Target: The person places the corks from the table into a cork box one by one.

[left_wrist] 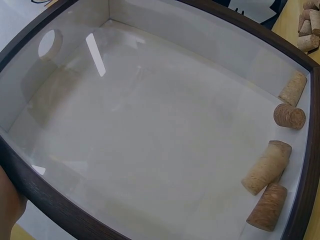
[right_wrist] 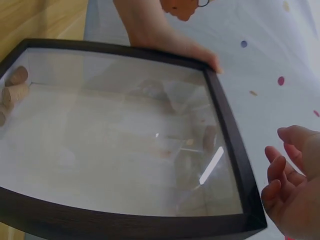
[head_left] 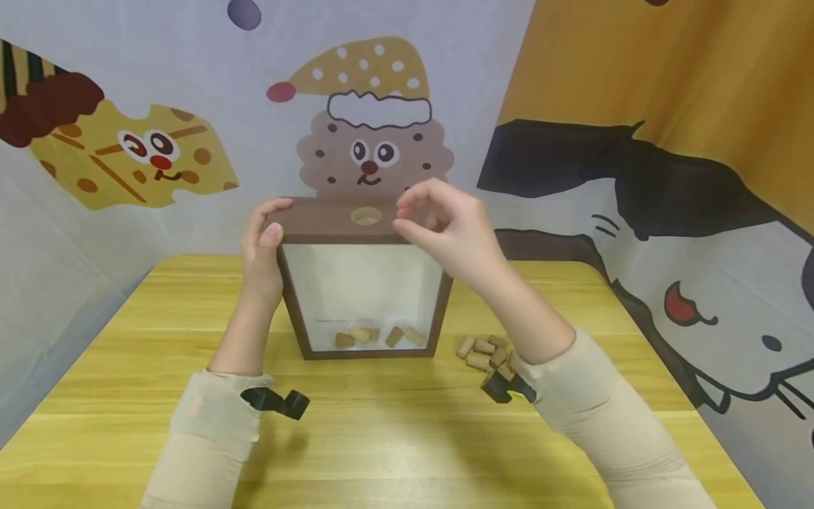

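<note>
A shadow box (head_left: pixel 365 297) with a dark brown wooden frame and a clear front stands upright on the table. Its top has a round hole (head_left: pixel 366 216). Several corks (left_wrist: pixel 267 167) lie along the bottom inside it. My left hand (head_left: pixel 262 247) grips the upper left corner, fingers over the top and thumb at the front edge. Beside the hole, over the right part of the top, my right hand (head_left: pixel 454 230) is raised with loosely bent fingers. In the right wrist view its thumb and fingers (right_wrist: pixel 277 172) are apart, and nothing shows between them.
A small pile of corks (head_left: pixel 488 355) lies on the yellow wood-grain table (head_left: pixel 381 438), right of the box and close to my right wrist. Behind the table hangs a cloth backdrop (head_left: pixel 254 56) with cartoon figures. Each wrist carries a small black camera mount (head_left: pixel 275 401).
</note>
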